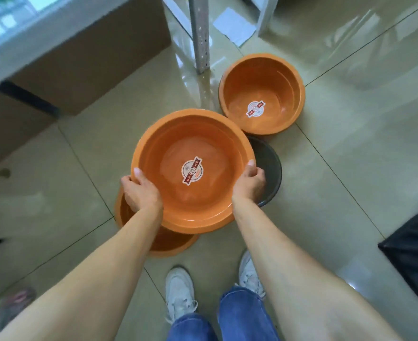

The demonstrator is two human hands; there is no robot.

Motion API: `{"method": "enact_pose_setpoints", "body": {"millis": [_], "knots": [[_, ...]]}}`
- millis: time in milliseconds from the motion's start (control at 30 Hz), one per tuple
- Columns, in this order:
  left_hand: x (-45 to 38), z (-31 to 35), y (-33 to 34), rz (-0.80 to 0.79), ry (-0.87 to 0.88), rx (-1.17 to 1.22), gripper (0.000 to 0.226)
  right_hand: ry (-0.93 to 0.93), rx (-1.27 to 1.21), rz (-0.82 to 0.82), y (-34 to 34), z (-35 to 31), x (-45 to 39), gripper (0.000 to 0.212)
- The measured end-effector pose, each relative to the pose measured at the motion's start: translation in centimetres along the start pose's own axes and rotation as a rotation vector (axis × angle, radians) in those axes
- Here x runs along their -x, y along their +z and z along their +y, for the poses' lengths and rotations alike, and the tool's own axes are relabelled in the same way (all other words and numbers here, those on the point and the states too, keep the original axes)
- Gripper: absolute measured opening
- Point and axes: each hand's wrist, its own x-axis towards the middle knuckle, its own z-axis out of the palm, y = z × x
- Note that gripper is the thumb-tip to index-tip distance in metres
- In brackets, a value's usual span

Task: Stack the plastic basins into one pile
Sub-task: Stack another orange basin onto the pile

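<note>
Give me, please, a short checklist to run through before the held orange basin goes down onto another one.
1. Both hands on the rim: ok, left hand and right hand grip opposite sides of the held basin.
2. Held basin empty: ok, only a sticker.
3. Orange basin below empty: cannot tell, mostly hidden.
4. Dark basin clear of the path: cannot tell, partly covered.
5. Far basin out of the way: ok.

Basin stickers (192, 171) carry print too blurred to read.
</note>
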Motion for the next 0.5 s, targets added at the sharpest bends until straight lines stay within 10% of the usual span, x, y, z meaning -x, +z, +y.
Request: {"method": "enact_pose_setpoints", "body": {"millis": [500], "knots": [[-6.6, -11.4, -5.4, 0.133, -0.278, 0.068, 0.047, -0.18, 0.351, -0.154, 8.4, 7.1, 6.7, 0.035]]}}
